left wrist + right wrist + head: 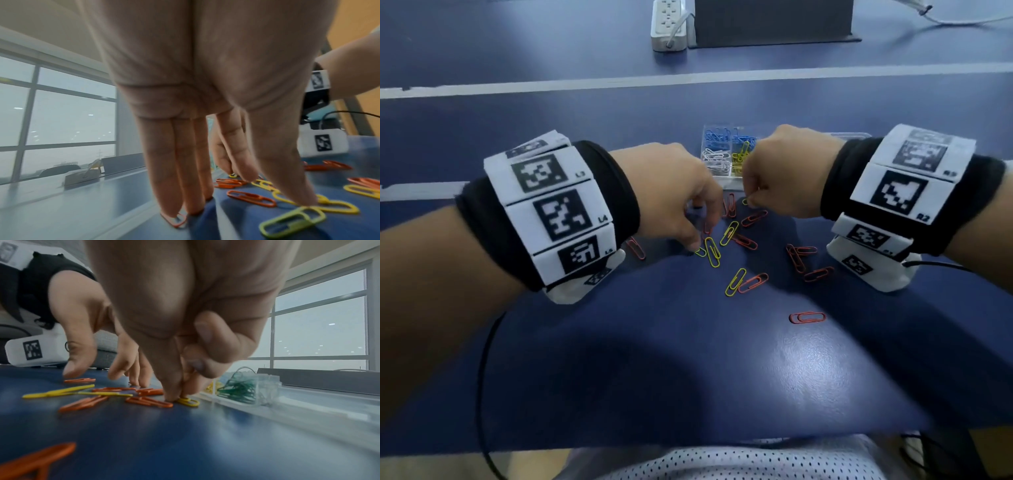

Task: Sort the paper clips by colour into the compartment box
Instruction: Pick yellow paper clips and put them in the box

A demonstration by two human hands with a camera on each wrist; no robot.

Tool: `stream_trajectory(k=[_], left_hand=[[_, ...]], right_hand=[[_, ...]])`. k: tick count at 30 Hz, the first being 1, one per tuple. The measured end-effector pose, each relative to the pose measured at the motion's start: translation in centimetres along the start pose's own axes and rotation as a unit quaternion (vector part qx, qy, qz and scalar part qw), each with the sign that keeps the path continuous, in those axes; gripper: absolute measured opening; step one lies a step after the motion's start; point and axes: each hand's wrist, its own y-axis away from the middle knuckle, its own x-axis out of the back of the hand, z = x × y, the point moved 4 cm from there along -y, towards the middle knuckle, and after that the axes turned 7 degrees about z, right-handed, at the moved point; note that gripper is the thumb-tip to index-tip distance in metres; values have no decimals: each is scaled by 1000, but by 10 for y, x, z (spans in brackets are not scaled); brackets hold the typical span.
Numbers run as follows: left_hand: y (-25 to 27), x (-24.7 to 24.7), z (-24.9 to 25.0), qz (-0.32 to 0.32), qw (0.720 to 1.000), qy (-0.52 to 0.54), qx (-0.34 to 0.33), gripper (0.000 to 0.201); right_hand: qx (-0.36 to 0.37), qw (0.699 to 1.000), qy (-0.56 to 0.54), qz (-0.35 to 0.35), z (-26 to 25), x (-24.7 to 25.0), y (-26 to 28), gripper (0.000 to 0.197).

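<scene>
A: Well, both hands are seen low over the blue counter [688, 359], among the loose paper clips [743, 240].

B: Noted. The left hand [671, 195] is held with fingers [164, 170] straight and pointing down; the thumb tip is pressed on a yellow-green clip [292, 222], and the tip of an outer finger is set on an orange clip [176, 219]. Nothing is gripped there.

A: The right hand [787, 171] is curled. A small yellow clip [189, 401] is pinched at the counter between thumb and forefinger, just beside an orange clip [150, 402].

B: The clear compartment box [726, 183] is placed just beyond the hands. Blue clips [717, 135] are seen in the far cells, white clips [717, 161] in the near left cell, yellow clips [739, 157] beside them.

A: From the right wrist view, green clips [238, 389] are seen in an end cell.

B: Orange and yellow clips are scattered on the counter between the wrists; one orange clip [807, 317] is lying apart, nearer the body.

A: Farther back, a white power strip [669, 24] is lying beside a dark box [774, 20].
</scene>
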Motion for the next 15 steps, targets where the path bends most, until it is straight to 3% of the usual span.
stream_trajectory(k=[7,10,13,15], left_hand=[[12,-13,13,-17,992,-109,-58,34],[10,-15,15,-16,991,-126,-53,27],[5,-16,14,-7,992,-115,-60,19],[5,-16,9,7,994,-83,-64,14]], right_hand=[[26,999,-32,17,-4,3,7,14],[40,998,-52,25,-12,8,12,26],[73,996,-56,18,-16,3,15,4],[92,993,-68,7,-17,-1,17,19]])
